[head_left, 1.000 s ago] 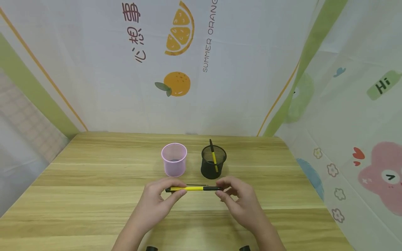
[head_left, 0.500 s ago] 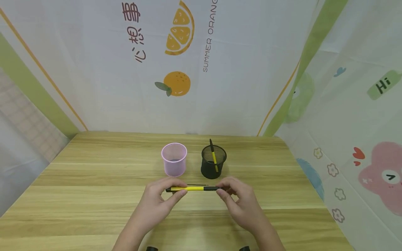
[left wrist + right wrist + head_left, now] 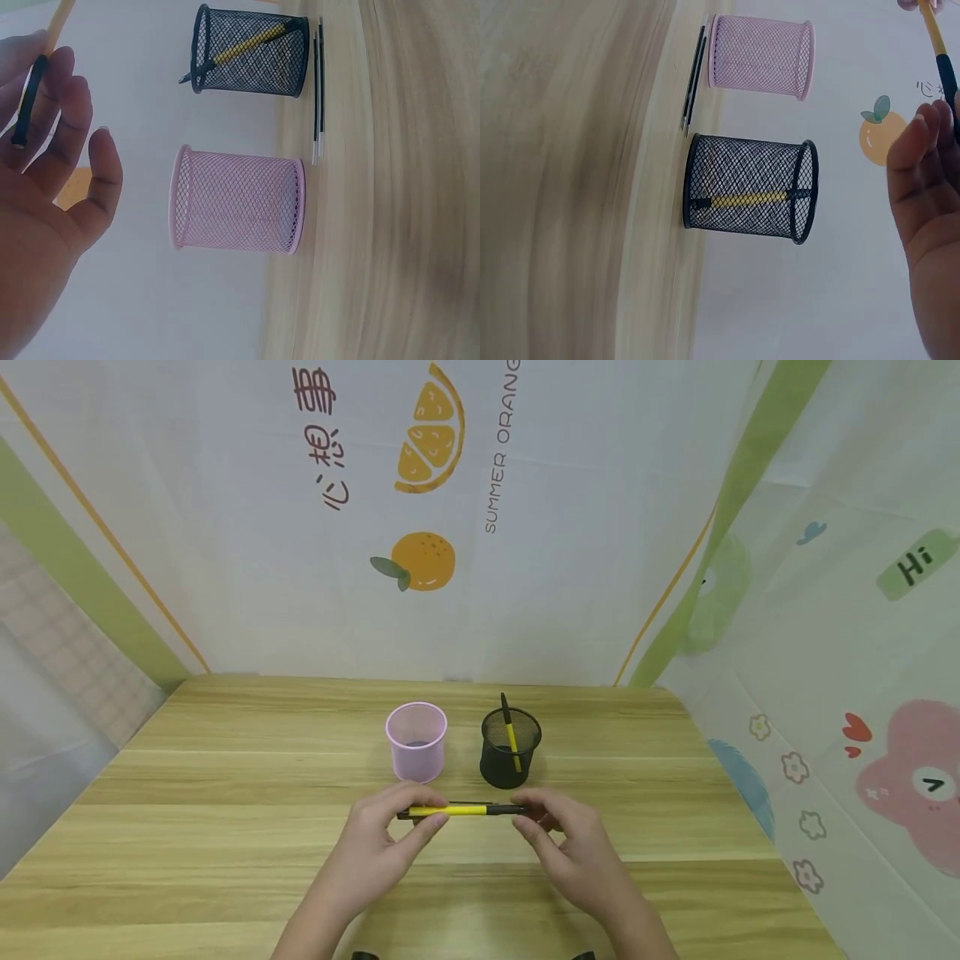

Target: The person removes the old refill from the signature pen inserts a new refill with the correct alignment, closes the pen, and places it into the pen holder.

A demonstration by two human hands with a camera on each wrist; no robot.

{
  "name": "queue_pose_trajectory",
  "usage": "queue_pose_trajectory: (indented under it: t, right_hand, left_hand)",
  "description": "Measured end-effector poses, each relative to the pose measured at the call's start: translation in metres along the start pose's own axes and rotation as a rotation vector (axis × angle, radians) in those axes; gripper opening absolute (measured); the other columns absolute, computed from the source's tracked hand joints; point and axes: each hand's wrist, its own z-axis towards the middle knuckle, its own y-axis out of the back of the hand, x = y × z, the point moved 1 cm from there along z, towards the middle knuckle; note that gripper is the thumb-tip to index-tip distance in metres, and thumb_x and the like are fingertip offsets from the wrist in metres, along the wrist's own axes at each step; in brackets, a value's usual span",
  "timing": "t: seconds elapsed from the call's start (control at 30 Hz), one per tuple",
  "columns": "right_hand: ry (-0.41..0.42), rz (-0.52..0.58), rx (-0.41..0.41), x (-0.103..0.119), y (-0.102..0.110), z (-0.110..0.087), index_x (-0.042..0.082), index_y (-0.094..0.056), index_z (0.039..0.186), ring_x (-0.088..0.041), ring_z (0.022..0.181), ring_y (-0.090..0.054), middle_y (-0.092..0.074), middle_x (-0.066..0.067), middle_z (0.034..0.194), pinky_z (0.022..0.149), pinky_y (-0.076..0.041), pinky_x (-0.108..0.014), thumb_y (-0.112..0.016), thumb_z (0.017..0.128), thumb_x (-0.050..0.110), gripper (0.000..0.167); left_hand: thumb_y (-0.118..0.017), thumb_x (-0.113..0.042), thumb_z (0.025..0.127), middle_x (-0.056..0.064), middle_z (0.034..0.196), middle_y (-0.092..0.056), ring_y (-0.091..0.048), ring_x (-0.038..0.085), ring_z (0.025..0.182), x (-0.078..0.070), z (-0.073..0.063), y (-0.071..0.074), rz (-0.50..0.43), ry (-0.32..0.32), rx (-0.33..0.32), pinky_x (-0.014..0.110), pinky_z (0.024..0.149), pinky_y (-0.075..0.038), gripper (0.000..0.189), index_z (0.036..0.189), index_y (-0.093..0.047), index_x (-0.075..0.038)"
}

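In the head view, a yellow and black pen (image 3: 465,811) is held level above the table. My left hand (image 3: 382,835) pinches its left end between thumb and fingers. At the black grip end on the right, the thumb and fingers of my right hand (image 3: 573,839) pinch the tip, which they partly cover. Behind the hands stand a pink mesh pen cup (image 3: 417,764) and, to its right, a black mesh pen cup (image 3: 504,768). A second yellow and black pen (image 3: 511,731) leans inside the black cup. Two thin dark pen refills (image 3: 319,90) lie side by side on the table before the cups.
The wood-grain table (image 3: 262,827) runs back to a white printed cloth (image 3: 562,568). Another printed cloth (image 3: 825,652) hangs along the right side. Two small dark round objects show at the head view's bottom edge.
My right hand has shifted very slightly left, its fingers changing position a little at the pen's tip. The left hand and the pen have barely moved; cups and refills stay put.
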Motion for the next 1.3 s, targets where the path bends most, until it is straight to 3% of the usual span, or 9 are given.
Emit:
queue_pose_trajectory:
  t: [0.17, 0.33, 0.6, 0.7, 0.8, 1.0, 1.1, 1.3]
  right_hand:
    - [0.102, 0.034, -0.043, 0.001, -0.001, 0.002, 0.008, -0.073, 0.112, -0.008, 0.076, -0.068, -0.076, -0.003, 0.097, 0.068, -0.06, -0.019, -0.072, 0.094, -0.009, 0.025]
    - [0.171, 0.073, -0.08, 0.0, -0.002, 0.002, 0.003, -0.072, 0.11, -0.012, 0.073, -0.068, -0.074, -0.008, 0.094, 0.069, -0.06, -0.017, -0.074, 0.089, -0.016, 0.029]
    - [0.074, 0.076, -0.133, 0.0, 0.0, 0.0, 0.004, -0.073, 0.104, -0.009, 0.069, -0.066, -0.074, -0.004, 0.088, 0.068, -0.06, -0.019, -0.078, 0.086, -0.014, 0.025]
    - [0.046, 0.063, -0.144, 0.001, 0.002, -0.001, 0.006, -0.073, 0.103, -0.006, 0.071, -0.066, -0.075, -0.002, 0.089, 0.07, -0.06, -0.017, -0.078, 0.086, -0.012, 0.025]
    - [0.076, 0.062, -0.155, -0.001, 0.002, -0.001, 0.006, -0.073, 0.102, -0.007, 0.071, -0.065, -0.074, -0.003, 0.089, 0.072, -0.059, -0.016, -0.078, 0.086, -0.014, 0.026]
    - [0.108, 0.041, -0.152, -0.003, 0.002, -0.002, 0.007, -0.073, 0.099, -0.007, 0.075, -0.067, -0.075, -0.003, 0.087, 0.073, -0.059, -0.015, -0.079, 0.085, -0.013, 0.026]
    - [0.089, 0.023, -0.145, -0.003, 0.004, -0.003, 0.009, -0.073, 0.098, -0.005, 0.076, -0.068, -0.076, -0.001, 0.087, 0.072, -0.059, -0.015, -0.08, 0.086, -0.008, 0.022]
    - [0.145, 0.006, -0.134, -0.004, 0.005, -0.004, 0.011, -0.072, 0.095, -0.004, 0.068, -0.061, -0.072, 0.0, 0.079, 0.067, -0.054, -0.014, -0.082, 0.083, -0.008, 0.024]
  left_hand:
    - [-0.081, -0.009, 0.093, -0.012, 0.1, -0.077, -0.065, 0.001, 0.091, -0.002, 0.0, -0.004, -0.029, 0.018, 0.055, 0.028, 0.083, -0.06, 0.017, 0.106, -0.079, -0.021]
    - [-0.08, -0.015, 0.096, -0.013, 0.096, -0.075, -0.061, -0.001, 0.088, -0.003, 0.001, -0.008, -0.059, 0.058, 0.151, 0.025, 0.079, -0.058, 0.016, 0.109, -0.079, -0.023]
    - [-0.074, -0.022, 0.1, -0.018, 0.094, -0.071, -0.058, -0.003, 0.084, -0.001, -0.001, -0.006, 0.006, 0.065, 0.302, 0.023, 0.076, -0.055, 0.009, 0.107, -0.08, -0.024]
    - [-0.074, -0.024, 0.101, -0.021, 0.082, -0.061, -0.053, -0.004, 0.077, 0.0, -0.001, -0.003, 0.036, 0.076, 0.301, 0.021, 0.07, -0.052, 0.005, 0.098, -0.077, -0.026]
    - [-0.074, -0.026, 0.101, -0.02, 0.075, -0.053, -0.049, -0.004, 0.071, 0.0, -0.002, -0.001, 0.05, 0.099, 0.287, 0.02, 0.064, -0.048, 0.011, 0.09, -0.074, -0.028]
    - [-0.076, -0.023, 0.099, -0.018, 0.071, -0.059, -0.048, -0.005, 0.067, -0.001, -0.002, 0.001, 0.057, 0.106, 0.287, 0.019, 0.06, -0.047, 0.01, 0.089, -0.076, -0.025]
    - [-0.077, -0.02, 0.097, -0.019, 0.071, -0.062, -0.05, -0.006, 0.068, -0.001, -0.002, 0.002, 0.065, 0.089, 0.283, 0.019, 0.061, -0.048, 0.005, 0.094, -0.08, -0.021]
    - [-0.078, -0.022, 0.097, -0.02, 0.072, -0.064, -0.052, -0.006, 0.071, -0.001, -0.001, 0.004, 0.073, 0.048, 0.281, 0.018, 0.062, -0.049, 0.007, 0.096, -0.083, -0.017]
